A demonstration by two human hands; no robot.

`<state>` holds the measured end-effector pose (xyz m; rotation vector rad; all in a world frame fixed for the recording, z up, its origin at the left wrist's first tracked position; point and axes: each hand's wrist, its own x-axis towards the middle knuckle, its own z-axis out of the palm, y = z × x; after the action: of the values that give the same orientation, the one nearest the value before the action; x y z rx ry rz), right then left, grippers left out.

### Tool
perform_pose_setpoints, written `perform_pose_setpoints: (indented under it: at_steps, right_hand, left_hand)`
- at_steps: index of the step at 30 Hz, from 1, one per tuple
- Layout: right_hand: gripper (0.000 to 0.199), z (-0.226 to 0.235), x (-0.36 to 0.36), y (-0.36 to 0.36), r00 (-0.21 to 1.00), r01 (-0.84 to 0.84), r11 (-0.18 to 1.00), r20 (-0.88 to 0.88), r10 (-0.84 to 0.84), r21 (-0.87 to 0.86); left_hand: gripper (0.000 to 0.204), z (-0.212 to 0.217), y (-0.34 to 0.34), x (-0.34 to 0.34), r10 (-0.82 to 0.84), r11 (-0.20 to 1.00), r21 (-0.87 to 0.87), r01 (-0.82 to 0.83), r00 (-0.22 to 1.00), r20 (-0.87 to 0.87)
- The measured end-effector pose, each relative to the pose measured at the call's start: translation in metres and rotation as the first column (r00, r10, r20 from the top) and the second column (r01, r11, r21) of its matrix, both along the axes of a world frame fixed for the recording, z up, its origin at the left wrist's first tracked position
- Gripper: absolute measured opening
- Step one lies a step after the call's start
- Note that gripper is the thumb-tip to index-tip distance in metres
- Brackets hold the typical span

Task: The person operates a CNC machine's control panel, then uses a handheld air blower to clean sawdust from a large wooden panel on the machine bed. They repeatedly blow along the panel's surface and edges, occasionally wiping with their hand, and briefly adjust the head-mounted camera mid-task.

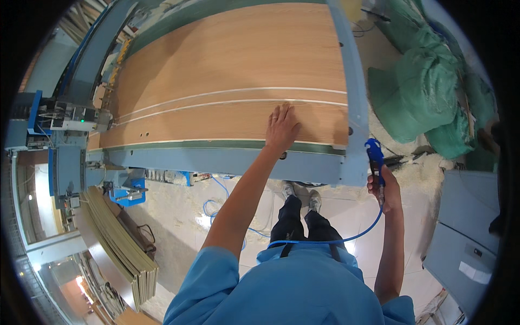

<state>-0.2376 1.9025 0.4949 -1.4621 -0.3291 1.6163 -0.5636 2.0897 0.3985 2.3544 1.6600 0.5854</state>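
Note:
A large wood-coloured board (233, 54) lies on the bed of a grey-blue machine, with two pale parallel cut lines running along its length. My left hand (282, 127) rests flat on the near strip of the board, its fingertips at the nearer cut line. Off the machine's right end, my right hand (389, 187) is wrapped round a blue air blow gun (374, 154). A blue air hose (346, 238) runs from the gun's lower end, crosses in front of my waist and coils on the floor at the left.
A machine head (70, 115) with a green light stands at the board's left end. Stacked panels (116, 249) lean at the lower left. Green sacks (417, 92) sit at the right, above a grey cabinet (466, 216). Sawdust covers parts of the floor.

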Motion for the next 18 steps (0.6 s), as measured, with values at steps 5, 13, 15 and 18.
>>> perform_pose_setpoints:
  at_steps: [5,13,15,18]
  right_hand:
    - [0.036,-0.005,-0.021,0.027,0.989,-0.104,0.994,-0.111,0.099,-0.04]
    - [0.036,-0.03,-0.039,0.077,0.992,0.11,0.993,-0.054,-0.112,-0.029]
    - [0.035,-0.039,-0.04,0.095,0.954,0.27,0.963,-0.129,-0.269,-0.011]
    - [0.035,-0.044,-0.047,0.114,0.948,0.188,0.982,-0.266,-0.176,0.019]
  left_hand:
    - [0.057,-0.025,0.035,-0.021,0.005,0.998,0.058,-0.005,1.0,-0.008]
    - [0.041,-0.029,0.065,-0.067,0.049,0.992,0.109,-0.056,0.997,0.066]
    - [0.036,-0.027,0.067,-0.072,0.044,0.985,0.162,-0.056,0.996,0.074]
    - [0.033,-0.026,0.071,-0.072,0.059,0.987,0.15,-0.066,0.997,0.05]
